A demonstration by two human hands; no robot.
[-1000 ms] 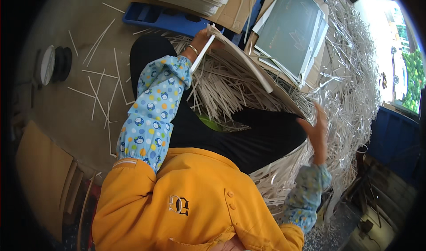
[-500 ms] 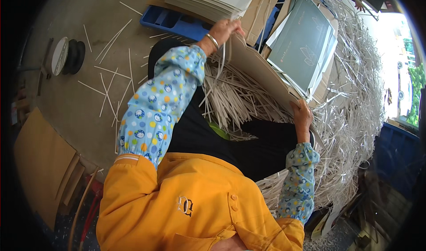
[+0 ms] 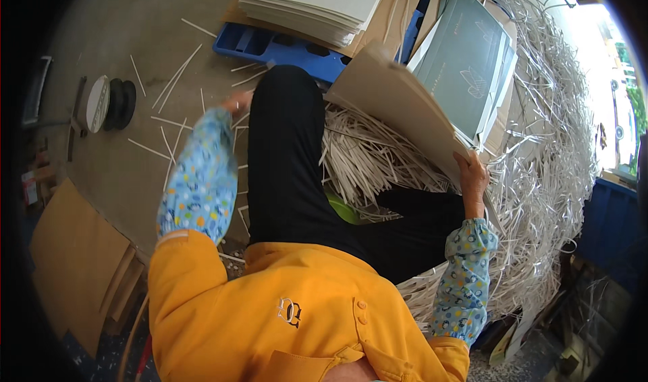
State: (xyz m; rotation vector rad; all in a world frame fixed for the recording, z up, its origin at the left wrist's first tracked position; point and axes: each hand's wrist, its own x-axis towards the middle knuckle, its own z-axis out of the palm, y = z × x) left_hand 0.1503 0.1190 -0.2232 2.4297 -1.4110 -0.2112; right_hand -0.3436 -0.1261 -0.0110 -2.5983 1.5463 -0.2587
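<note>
My right hand (image 3: 474,176) grips the near right corner of a brown cardboard sheet stack (image 3: 398,102), which stands tilted on its edge. Out to the left, beside my raised knee, my left hand (image 3: 237,103) is smeared by motion, so its fingers cannot be read. Just behind the cardboard lie grey-green printed sheets (image 3: 466,54) with white edges. Below it, a heap of narrow paper strips (image 3: 368,156) spreads between my legs.
A stack of large white sheets (image 3: 310,7) rests on a blue pallet (image 3: 283,49) at the back. Shredded strips (image 3: 540,179) pile up along the right. Loose strips lie on the left floor near a round-headed stand (image 3: 98,104). Brown boards (image 3: 77,253) lean at lower left.
My left hand has left the cardboard's upper edge and swung left and down past my knee. The cardboard has shifted slightly, and my right hand keeps its hold on the corner.
</note>
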